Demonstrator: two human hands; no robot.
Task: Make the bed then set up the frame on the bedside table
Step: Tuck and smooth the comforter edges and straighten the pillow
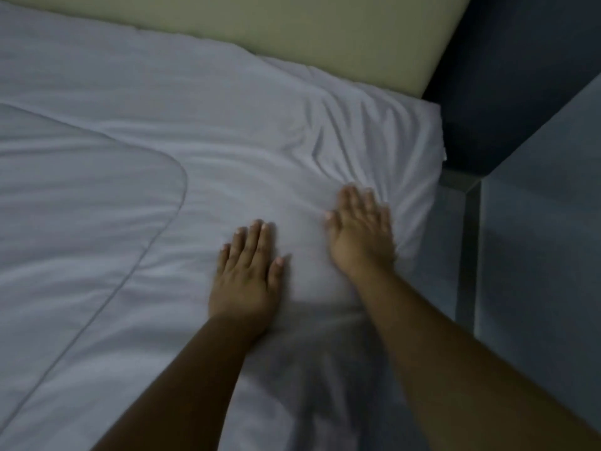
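A white sheet (pixel 201 131) covers the bed, wrinkled near its right corner. A white duvet (pixel 65 196) with a piped edge lies folded back on the left. My left hand (pixel 247 275) lies flat on the sheet with straight fingers. To its right, my right hand (pixel 361 229) also presses flat on the sheet, close to the bed's right edge and blurred by motion. Neither hand holds anything. No frame is in view.
A pale padded headboard (pixel 309 30) runs along the top of the bed. A grey bedside surface (pixel 540 206) stands to the right, with a dark wall (pixel 507 76) behind it and a narrow gap beside the mattress.
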